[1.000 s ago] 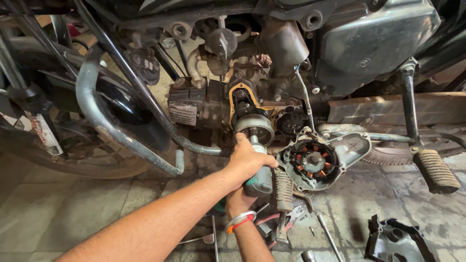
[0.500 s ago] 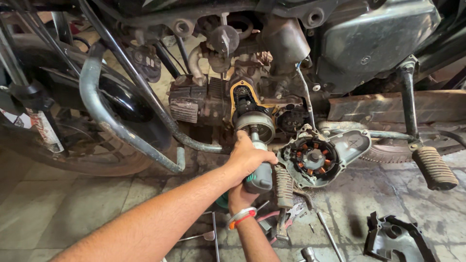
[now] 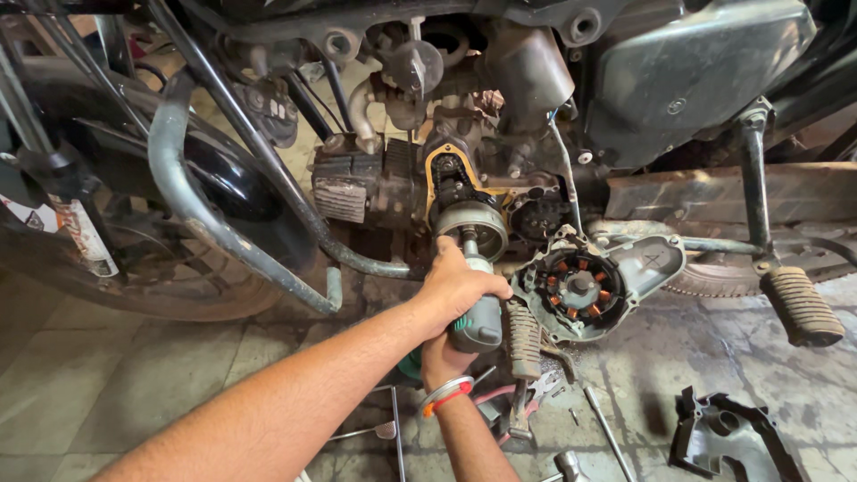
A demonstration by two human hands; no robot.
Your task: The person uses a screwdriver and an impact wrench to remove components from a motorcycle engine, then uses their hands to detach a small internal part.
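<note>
Power tool in clenched left hand

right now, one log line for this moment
left hand grips power tool | right hand supports below | tool tip in rotor | stator cover hangs beside

The stator cover hangs right of the flywheel, with the footpeg farther right.

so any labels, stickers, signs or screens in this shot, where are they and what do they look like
Sticker: far left, on the fork leg beside the front wheel; a tall white strip with red and dark print, worn.
Embossed round mark: upper right, on the dark grey side panel; small and same colour.
No packages, signs or screens.
</note>
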